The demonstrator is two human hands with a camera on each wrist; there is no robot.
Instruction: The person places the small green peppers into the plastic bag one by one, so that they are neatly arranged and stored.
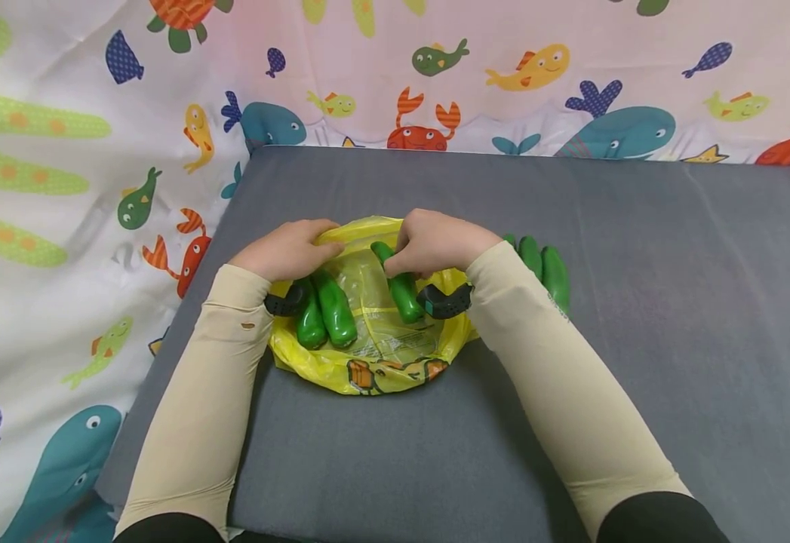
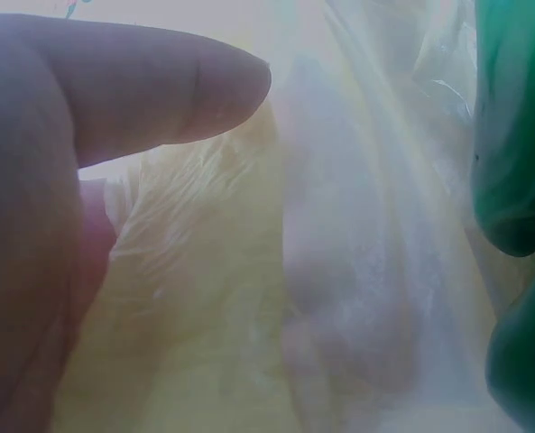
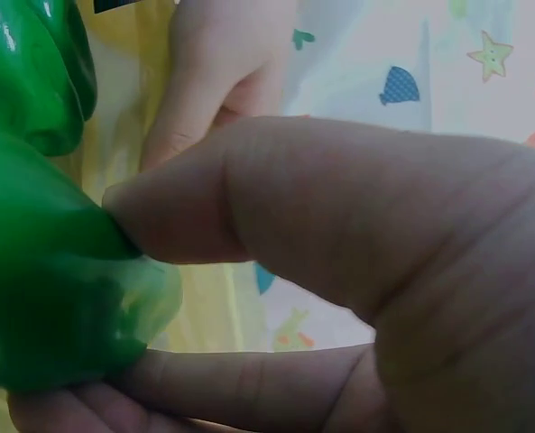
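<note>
The left hand [image 1: 290, 249] gripped the rim of the yellow plastic bag [image 1: 374, 362], its fingers curled over the far-left edge and holding the mouth open; the left wrist view showed a finger [image 2: 159, 90] against thin, crinkled film. Two green peppers [image 1: 324, 309] lay side by side inside the bag, just right of that wrist. The bag rested flat on the grey tabletop [image 1: 639, 302], near its middle.

The right hand [image 1: 435, 241] held a third green pepper [image 1: 400, 290] over the bag's open mouth, with its lower end already inside. The right wrist view showed thumb and fingers [image 3: 339, 207] closed on the glossy pepper skin. Further right, a small cluster of loose peppers [image 1: 544, 268] lay on the tabletop, touching the bag's right side.

Judged step: loading peppers into the bag, third unit in insertion. The next move would call for releasing this pepper fully inside, keeping the rim held open, then reaching right for the loose cluster.
</note>
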